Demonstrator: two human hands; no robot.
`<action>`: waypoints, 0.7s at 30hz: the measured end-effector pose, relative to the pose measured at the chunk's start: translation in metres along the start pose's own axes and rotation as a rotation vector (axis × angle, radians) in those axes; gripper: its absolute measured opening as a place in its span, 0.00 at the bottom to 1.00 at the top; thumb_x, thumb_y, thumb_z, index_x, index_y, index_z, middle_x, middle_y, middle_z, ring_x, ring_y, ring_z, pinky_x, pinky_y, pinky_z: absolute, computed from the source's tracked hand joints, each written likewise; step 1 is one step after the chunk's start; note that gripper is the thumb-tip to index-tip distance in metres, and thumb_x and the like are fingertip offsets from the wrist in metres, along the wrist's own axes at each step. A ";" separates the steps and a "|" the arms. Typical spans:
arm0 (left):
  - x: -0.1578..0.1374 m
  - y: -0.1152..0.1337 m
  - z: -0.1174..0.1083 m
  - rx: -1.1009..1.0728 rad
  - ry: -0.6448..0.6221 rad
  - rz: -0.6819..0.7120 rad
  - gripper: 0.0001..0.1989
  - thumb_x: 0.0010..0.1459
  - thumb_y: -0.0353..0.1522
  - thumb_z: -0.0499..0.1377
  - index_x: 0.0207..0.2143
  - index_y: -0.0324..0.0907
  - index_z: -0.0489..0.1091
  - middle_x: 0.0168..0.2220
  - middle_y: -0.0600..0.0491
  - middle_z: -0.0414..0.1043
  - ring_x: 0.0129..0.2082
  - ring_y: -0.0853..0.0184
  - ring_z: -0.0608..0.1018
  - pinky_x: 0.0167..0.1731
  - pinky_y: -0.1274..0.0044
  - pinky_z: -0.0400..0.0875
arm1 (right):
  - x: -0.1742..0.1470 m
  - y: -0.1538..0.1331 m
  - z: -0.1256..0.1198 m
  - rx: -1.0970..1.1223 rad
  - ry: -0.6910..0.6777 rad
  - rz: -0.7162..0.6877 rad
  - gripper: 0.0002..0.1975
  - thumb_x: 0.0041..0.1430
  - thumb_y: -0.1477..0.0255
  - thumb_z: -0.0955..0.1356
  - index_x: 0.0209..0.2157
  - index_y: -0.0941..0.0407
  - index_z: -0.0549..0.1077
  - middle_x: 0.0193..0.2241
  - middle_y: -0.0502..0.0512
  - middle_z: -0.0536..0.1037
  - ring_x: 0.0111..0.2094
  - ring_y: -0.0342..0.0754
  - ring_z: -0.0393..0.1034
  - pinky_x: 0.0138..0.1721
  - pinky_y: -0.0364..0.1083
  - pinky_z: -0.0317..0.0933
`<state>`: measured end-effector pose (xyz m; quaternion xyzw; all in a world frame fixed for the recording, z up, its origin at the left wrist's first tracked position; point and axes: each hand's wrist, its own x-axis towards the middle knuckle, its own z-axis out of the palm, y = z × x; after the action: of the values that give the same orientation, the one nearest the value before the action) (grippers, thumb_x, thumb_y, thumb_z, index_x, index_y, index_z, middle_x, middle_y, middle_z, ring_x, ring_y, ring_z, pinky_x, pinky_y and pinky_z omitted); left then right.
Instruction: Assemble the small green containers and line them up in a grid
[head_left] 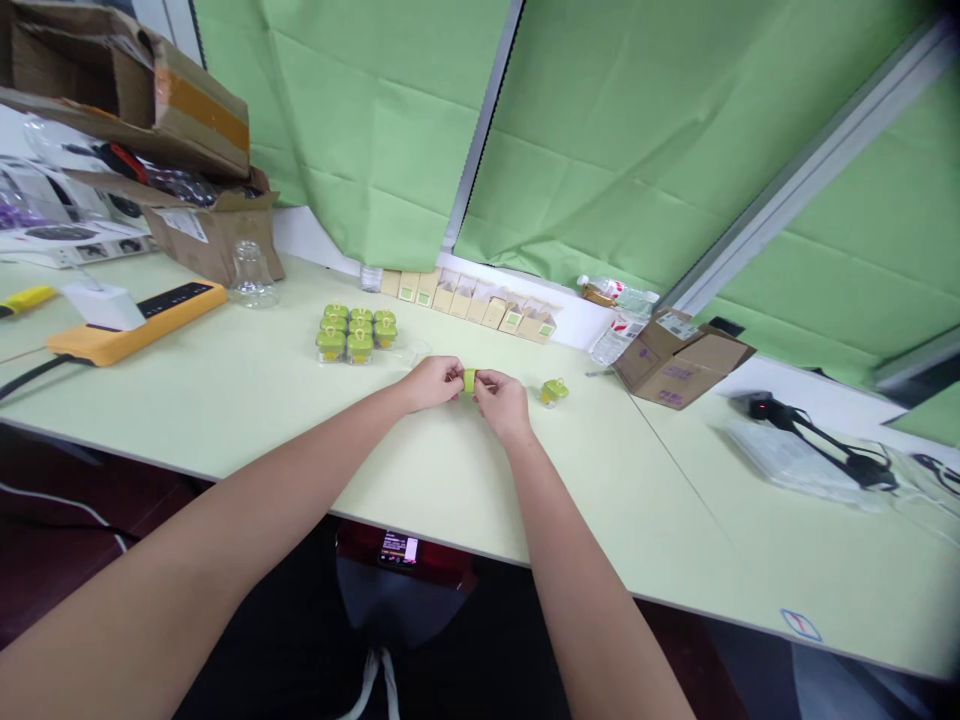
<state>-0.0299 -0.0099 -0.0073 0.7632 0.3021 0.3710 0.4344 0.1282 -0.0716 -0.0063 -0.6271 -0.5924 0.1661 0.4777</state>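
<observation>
Small yellow-green piece (469, 380), perhaps a lid

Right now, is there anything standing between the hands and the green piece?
Nothing visible does: the left hand and the right hand both touch the green piece. The lone jar stands apart, to the right.

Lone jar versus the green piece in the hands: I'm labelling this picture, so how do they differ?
The lone jar stands on the table, untouched; the green piece is held between the left hand and right hand. The lone jar shows a clear body under its lid; the green piece shows a plain face, partly covered by the hands. Both the piece and the jar's lid are yellowish green.
</observation>
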 end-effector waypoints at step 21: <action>0.000 0.006 0.002 0.028 -0.006 -0.035 0.05 0.54 0.31 0.55 0.32 0.40 0.70 0.27 0.54 0.74 0.25 0.67 0.78 0.26 0.78 0.67 | 0.000 -0.001 -0.005 -0.008 0.039 0.005 0.14 0.52 0.63 0.68 0.37 0.54 0.81 0.29 0.52 0.81 0.29 0.47 0.75 0.33 0.45 0.70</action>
<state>-0.0277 -0.0133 -0.0025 0.7649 0.3193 0.3569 0.4308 0.1314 -0.0737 -0.0032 -0.6337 -0.5819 0.1527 0.4862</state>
